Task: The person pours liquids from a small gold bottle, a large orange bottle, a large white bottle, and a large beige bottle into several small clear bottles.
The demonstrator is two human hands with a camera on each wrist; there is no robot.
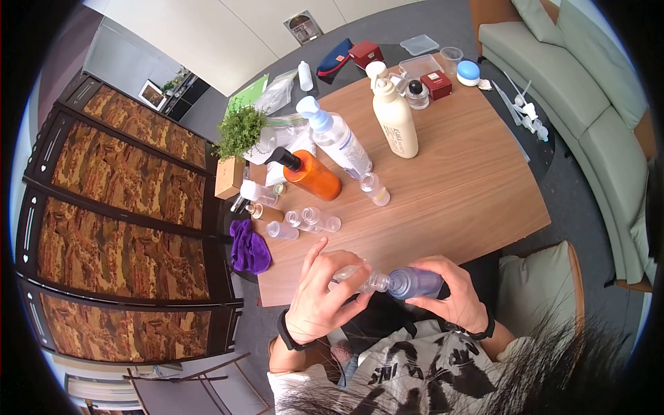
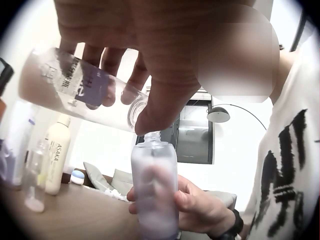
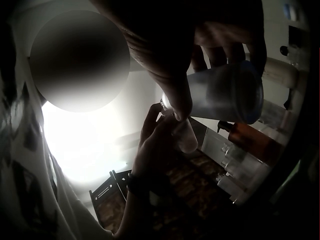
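My left hand (image 1: 324, 290) grips a small clear bottle (image 2: 65, 87) with a printed label, its fingers and thumb round it. That bottle is tipped nearly on its side, neck toward the other bottle. My right hand (image 1: 458, 294) holds a bluish translucent bottle (image 2: 154, 195) upright, fingers wrapped round its body. Its uncapped threaded neck (image 2: 151, 137) is right under the tilted bottle's mouth, and my left thumb partly hides the meeting point. In the head view both bottles are close together over the table's near edge. Cloudy liquid or tint shows inside the bluish bottle.
On the wooden table (image 1: 456, 187) stand an orange pump bottle (image 1: 315, 178), a large clear bottle (image 1: 342, 145), a cream pump bottle (image 1: 395, 124) and a small bottle (image 1: 375, 190). Several small bottles (image 1: 321, 220) cluster at left, beside a purple cloth (image 1: 249, 247). A plant (image 1: 240, 129) stands behind.
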